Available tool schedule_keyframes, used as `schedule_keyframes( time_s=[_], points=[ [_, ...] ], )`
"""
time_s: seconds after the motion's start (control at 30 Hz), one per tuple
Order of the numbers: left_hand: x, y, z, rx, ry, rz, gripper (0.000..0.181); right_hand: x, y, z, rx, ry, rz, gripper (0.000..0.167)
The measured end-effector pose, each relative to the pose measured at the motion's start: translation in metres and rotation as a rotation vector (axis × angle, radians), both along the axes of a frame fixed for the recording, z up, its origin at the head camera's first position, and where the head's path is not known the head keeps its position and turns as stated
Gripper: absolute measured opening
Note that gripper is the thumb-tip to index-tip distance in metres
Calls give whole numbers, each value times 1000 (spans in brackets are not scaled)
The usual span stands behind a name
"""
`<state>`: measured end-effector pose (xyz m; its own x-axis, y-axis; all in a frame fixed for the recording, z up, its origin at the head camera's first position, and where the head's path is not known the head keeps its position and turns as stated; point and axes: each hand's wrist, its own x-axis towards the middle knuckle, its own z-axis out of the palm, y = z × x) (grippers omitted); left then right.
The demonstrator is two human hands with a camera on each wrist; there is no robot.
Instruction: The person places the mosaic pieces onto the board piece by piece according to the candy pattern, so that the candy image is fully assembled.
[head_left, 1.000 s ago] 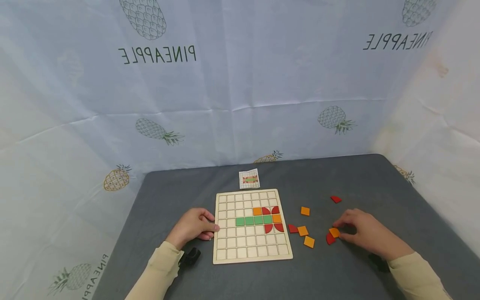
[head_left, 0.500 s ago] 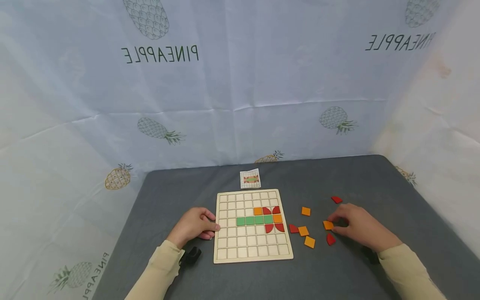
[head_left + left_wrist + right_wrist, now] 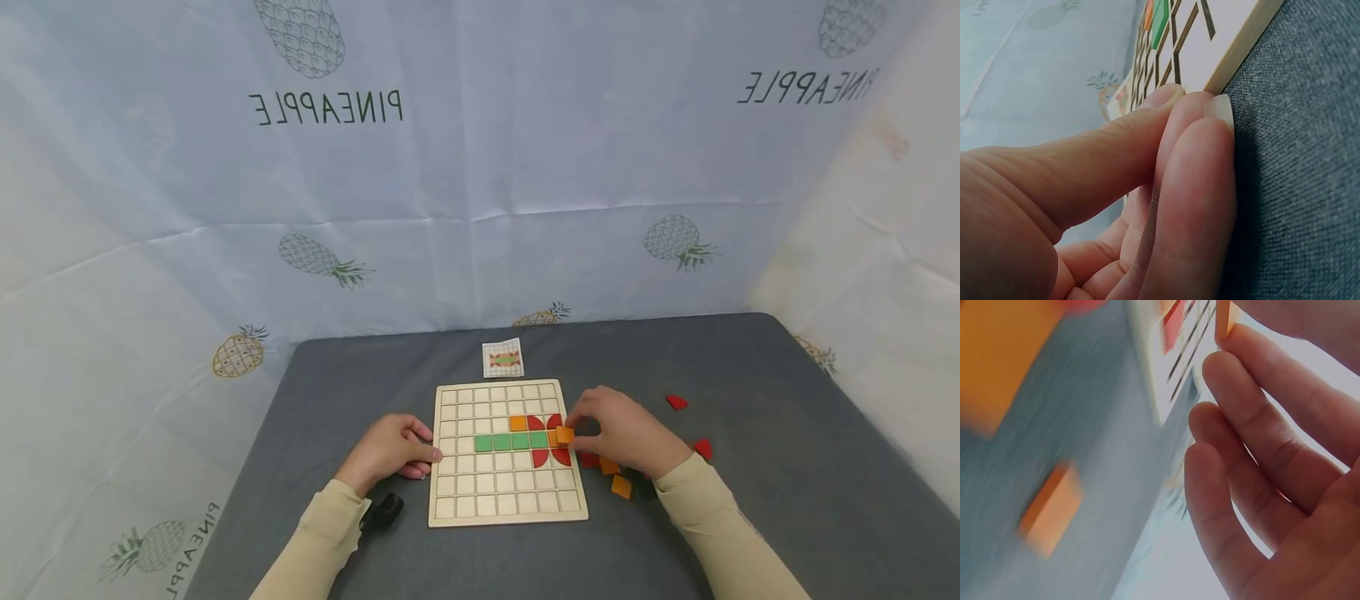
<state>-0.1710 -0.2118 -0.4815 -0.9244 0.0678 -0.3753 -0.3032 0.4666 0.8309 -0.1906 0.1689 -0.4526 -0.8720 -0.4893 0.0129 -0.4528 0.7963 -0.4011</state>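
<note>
The right hand (image 3: 618, 429) has brought an orange tile (image 3: 565, 435), pinched between thumb and fingers, to the right edge of the gridded board (image 3: 486, 483); the left hand (image 3: 388, 450) still pinches its left edge. Green squares (image 3: 502, 442), orange squares (image 3: 518, 423) and red pieces (image 3: 540, 458) fill some cells. Behind the grey counter (image 3: 375, 375) hangs pineapple-print cloth (image 3: 480, 167).

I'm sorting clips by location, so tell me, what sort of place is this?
Probably a makeshift tabletop recording booth: pineapple-print cloth hangs behind and beside a gray tabletop, which holds a wooden grid board and a small pattern card. The wider room doesn't show.
</note>
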Motion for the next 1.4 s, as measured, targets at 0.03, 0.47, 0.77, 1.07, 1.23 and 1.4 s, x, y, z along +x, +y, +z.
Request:
schedule_keyframes(
  time_s=[0.03, 0.47, 0.77, 1.07, 1.23, 1.4],
  points=[
    [0, 0, 0, -2, -1, 1, 38, 0, -7, 0, -6, -1, 6, 17],
    [0, 2, 1, -10, -2, 9, 37, 9, -53, -9, -43, 54, 142, 17],
    [0, 2, 1, -17, -1, 16, 37, 12, -60, -13, -1, 68, 138, 15],
    [0, 2, 1, -14, 2, 10, 37, 12, -59, -15, -8, 77, 143, 17],
    [0, 2, 2, -9, 1, 7, 38, 12, -60, -15, -3, 89, 139, 14],
    [0, 2, 2, -6, -3, 5, 38, 13, -62, -16, 4, 91, 144, 13]
  ],
)
